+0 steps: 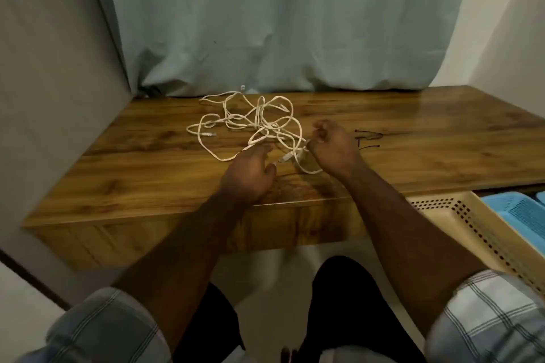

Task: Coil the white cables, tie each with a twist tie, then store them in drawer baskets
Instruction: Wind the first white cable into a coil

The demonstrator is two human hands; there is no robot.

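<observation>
Head view, tangled white cables (256, 124), glossy wooden table (413, 132)

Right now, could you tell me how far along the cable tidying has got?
Nothing looks finished: the cables lie in one loose tangle on the desk. In hand: the right hand pinches a strand near a plug, and the left hand reaches in. Left: coiling, tying with the ties, and storing in the baskets.
</observation>
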